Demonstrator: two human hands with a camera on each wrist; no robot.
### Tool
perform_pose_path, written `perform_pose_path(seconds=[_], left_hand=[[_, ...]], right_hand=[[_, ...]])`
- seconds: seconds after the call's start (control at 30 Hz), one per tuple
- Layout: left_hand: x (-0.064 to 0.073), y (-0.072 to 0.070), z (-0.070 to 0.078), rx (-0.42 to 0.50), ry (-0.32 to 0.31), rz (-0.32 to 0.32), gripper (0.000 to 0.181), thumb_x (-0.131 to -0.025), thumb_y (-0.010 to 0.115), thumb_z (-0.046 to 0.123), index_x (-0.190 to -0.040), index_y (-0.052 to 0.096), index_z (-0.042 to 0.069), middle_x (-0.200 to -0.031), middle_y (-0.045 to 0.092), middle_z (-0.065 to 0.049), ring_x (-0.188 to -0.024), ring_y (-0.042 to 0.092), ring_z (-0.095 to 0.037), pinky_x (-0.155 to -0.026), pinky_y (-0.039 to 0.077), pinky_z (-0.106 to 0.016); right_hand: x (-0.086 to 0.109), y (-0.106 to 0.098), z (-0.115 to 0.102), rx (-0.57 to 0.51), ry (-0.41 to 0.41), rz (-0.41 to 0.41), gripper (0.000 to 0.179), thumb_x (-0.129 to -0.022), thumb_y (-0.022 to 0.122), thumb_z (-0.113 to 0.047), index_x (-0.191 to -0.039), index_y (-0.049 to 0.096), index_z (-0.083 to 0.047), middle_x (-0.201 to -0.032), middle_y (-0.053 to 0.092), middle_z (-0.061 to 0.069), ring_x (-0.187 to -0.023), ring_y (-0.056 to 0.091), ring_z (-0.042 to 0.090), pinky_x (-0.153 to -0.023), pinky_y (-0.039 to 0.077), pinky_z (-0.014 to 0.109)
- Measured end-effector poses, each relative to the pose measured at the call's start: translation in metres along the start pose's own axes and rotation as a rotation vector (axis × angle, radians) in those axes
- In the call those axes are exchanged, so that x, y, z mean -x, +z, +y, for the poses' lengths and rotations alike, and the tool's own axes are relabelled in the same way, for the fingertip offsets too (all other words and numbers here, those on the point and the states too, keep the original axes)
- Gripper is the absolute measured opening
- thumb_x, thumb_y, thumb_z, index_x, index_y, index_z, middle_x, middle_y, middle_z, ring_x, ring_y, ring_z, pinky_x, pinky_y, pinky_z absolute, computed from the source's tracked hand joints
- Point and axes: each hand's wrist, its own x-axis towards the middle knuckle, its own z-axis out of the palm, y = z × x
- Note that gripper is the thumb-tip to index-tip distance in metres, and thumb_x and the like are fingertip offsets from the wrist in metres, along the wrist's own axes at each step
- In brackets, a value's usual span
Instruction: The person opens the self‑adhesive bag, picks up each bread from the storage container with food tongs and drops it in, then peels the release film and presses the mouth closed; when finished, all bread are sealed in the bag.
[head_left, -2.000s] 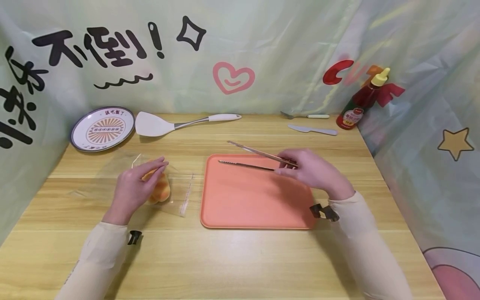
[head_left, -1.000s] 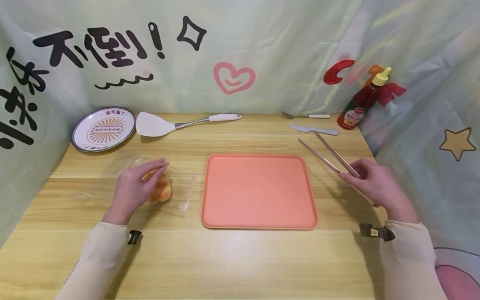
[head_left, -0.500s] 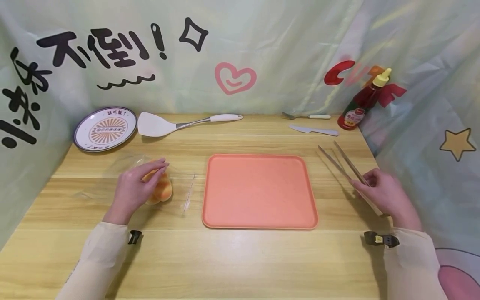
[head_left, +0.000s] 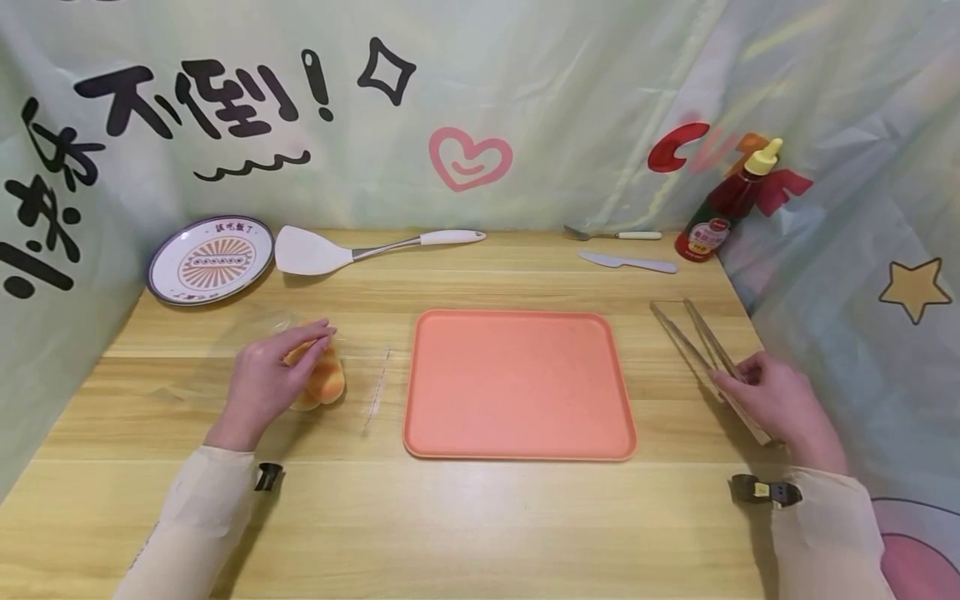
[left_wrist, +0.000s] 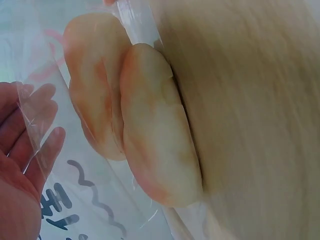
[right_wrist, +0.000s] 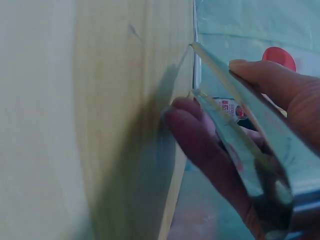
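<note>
The right hand [head_left: 780,408] has its thumb and fingers round a pair of long, slim metal tongs [head_left: 678,334], the two arms apart and the tips facing away from the person. In the head view, a shallow coral-pink rectangular tray [head_left: 517,383] sits left of that grip. Farther left, golden-brown bread [head_left: 327,379] lies in a clear plastic bag [head_left: 378,387], partly under the left hand [head_left: 273,371]. That hand's thumb and fingertips come close together over the bread, but I can't tell whether they pinch the film.

From the left wrist, the bread shows as two long pieces side by side, the hand's loose fingers off to one side.

From the right wrist, thumb and fingers flank the tongs; whether these touch the pale wood-grained table [head_left: 517,525] isn't clear. I'd judge the step to be setting the tongs aside. If so, the next move calls for laying them flat and loosening that grip, the left hand staying by the bag.
</note>
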Motion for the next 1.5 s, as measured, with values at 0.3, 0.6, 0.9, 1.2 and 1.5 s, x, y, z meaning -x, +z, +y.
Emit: perform_pose_path(seconds=[0.3,0.6,0.9,1.2,1.5], left_hand=[[0.000,-0.001,0.001,-0.007,0.001,-0.012,0.025,-0.081,0.077,-0.005,-0.104,0.076,0.003,-0.108,0.072,-0.011,-0.090,0.071,-0.032,-0.066,0.055,-0.044],[0.000,-0.001,0.000,-0.010,-0.004,-0.019,0.024,-0.081,0.077,-0.004,-0.104,0.076,0.004,-0.108,0.072,-0.011,-0.091,0.071,-0.032,-0.068,0.056,-0.045],[-0.001,-0.001,0.001,-0.005,-0.001,-0.021,0.024,-0.081,0.077,-0.005,-0.104,0.076,0.003,-0.108,0.072,-0.011,-0.092,0.070,-0.032,-0.070,0.056,-0.046],[-0.002,0.000,0.000,-0.005,0.009,-0.025,0.023,-0.081,0.077,-0.005,-0.103,0.076,0.003,-0.108,0.072,-0.012,-0.091,0.070,-0.032,-0.068,0.056,-0.045],[-0.002,-0.001,0.000,-0.001,0.009,-0.028,0.024,-0.080,0.077,-0.006,-0.103,0.075,0.002,-0.107,0.072,-0.013,-0.092,0.070,-0.033,-0.072,0.056,-0.047]], right_hand=[[0.001,0.001,0.002,0.021,0.047,-0.099,0.063,-0.096,0.055,-0.053,-0.102,0.053,0.009,-0.080,0.056,0.012,-0.067,0.052,0.024,-0.050,0.043,0.034],[0.001,0.004,0.006,0.074,0.006,-0.135,0.062,-0.096,0.058,-0.051,-0.099,0.053,0.011,-0.080,0.059,0.012,-0.070,0.053,0.025,-0.056,0.043,0.032],[0.003,0.003,0.006,0.065,0.018,-0.155,0.067,-0.095,0.058,-0.054,-0.103,0.050,0.012,-0.086,0.059,0.017,-0.075,0.054,0.028,-0.057,0.043,0.032],[0.007,-0.007,0.010,0.066,0.002,-0.194,0.073,-0.099,0.052,-0.051,-0.117,0.047,0.019,-0.103,0.059,0.033,-0.090,0.058,0.043,-0.070,0.050,0.050],[0.014,-0.029,-0.017,0.045,-0.014,-0.007,0.056,-0.101,0.050,-0.045,-0.114,0.052,0.009,-0.107,0.056,0.030,-0.091,0.053,0.043,-0.065,0.046,0.047]])
